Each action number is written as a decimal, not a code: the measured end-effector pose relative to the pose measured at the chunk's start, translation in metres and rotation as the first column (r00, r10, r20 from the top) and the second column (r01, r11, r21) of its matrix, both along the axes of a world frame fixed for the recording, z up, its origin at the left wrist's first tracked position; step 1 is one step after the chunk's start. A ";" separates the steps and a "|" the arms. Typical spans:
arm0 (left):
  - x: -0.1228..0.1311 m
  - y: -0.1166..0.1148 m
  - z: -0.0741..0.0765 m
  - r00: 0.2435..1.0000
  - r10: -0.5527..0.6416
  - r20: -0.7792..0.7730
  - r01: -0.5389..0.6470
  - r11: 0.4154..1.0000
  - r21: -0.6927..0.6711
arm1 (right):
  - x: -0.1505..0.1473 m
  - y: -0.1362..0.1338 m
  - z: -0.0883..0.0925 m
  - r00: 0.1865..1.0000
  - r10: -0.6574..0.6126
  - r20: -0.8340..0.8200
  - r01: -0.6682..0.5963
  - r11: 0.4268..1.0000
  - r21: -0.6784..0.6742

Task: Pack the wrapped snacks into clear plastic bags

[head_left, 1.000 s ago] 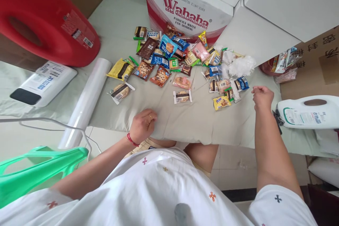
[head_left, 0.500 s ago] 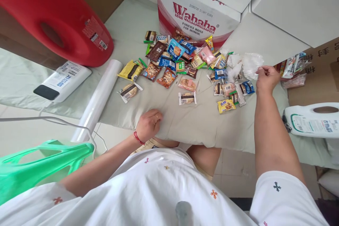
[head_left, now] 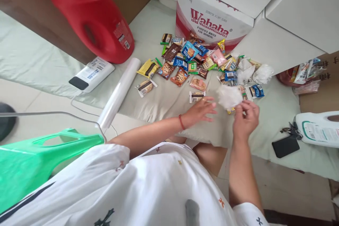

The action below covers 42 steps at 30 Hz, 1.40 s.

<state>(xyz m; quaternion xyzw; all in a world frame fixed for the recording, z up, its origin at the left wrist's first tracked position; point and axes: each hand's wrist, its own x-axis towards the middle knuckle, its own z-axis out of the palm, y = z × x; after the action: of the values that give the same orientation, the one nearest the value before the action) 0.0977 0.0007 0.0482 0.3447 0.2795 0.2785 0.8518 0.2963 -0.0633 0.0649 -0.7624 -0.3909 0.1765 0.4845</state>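
Note:
My right hand (head_left: 246, 116) pinches a crumpled white plastic bag (head_left: 229, 96), which hangs over the front right snacks and partly hides them. My left hand (head_left: 200, 112) has its fingers spread and holds nothing; it is just below a small clear-wrapped biscuit (head_left: 196, 97). A pile of wrapped snacks (head_left: 189, 51) lies on the pale cloth (head_left: 159, 107) before me. More crumpled clear bags (head_left: 263, 74) rest at the pile's right side. A yellow packet (head_left: 148, 69) and a round wrapped biscuit (head_left: 145, 87) lie at its left.
Behind the pile stands a Wahaha box (head_left: 212, 21). At left are a red jug (head_left: 92, 17), a white device (head_left: 91, 74), a plastic roll (head_left: 119, 93) and a green stool (head_left: 53, 159). A white bottle (head_left: 317, 129) and a black item (head_left: 286, 146) are at right.
My right hand has moved left and toward me, lifting a white bag off the pile's right side. My left hand has moved right and opened from a closed shape. The view has shifted.

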 end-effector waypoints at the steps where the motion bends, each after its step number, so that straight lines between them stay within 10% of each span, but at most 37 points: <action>1: 0.014 0.003 -0.001 0.998 -0.012 0.065 0.016 0.997 -0.075 | -0.014 -0.008 -0.005 0.994 0.073 0.081 -0.074 0.997 0.015; 4: 0.039 0.006 -0.014 0.991 0.063 0.114 -0.059 0.997 -0.040 | -0.041 -0.022 -0.016 0.970 0.213 0.115 -0.222 0.972 0.078; 10: 0.030 -0.004 -0.036 0.981 0.172 -0.087 -0.137 0.939 0.315 | -0.044 -0.014 -0.027 0.962 0.138 -0.236 -0.137 0.990 0.019; 20: -0.006 0.012 -0.035 0.987 0.145 0.064 -0.135 0.981 -0.143 | -0.025 -0.010 -0.032 0.737 0.073 -0.672 -0.011 0.995 0.096; 27: -0.011 0.014 -0.038 0.993 0.121 0.000 -0.120 0.985 -0.124 | -0.008 -0.015 -0.041 0.854 -0.079 -0.514 0.149 0.984 0.095; 32: -0.018 0.010 -0.037 0.991 0.131 -0.025 -0.132 0.990 -0.057 | 0.058 0.032 -0.016 0.915 -0.111 -0.388 0.243 0.919 0.311; 36: -0.022 0.008 -0.037 0.987 0.161 -0.029 -0.161 0.987 -0.004 | 0.090 0.070 0.005 0.898 -0.187 -0.399 0.247 0.963 0.105; 39: -0.020 0.006 -0.038 0.985 0.170 -0.030 -0.168 0.985 0.049 | 0.059 0.061 0.003 0.949 -0.106 -0.296 0.135 0.988 0.080; 42: -0.016 0.003 -0.038 0.986 0.164 -0.009 -0.162 0.982 0.101 | -0.001 0.031 -0.018 0.883 0.255 -0.393 -0.255 0.966 0.054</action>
<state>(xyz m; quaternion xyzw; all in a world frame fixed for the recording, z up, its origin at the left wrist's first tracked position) 0.0818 0.0035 0.0103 0.3651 0.2998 0.3578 0.8054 0.2954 -0.0325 0.0468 -0.6526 -0.3813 0.3894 0.5264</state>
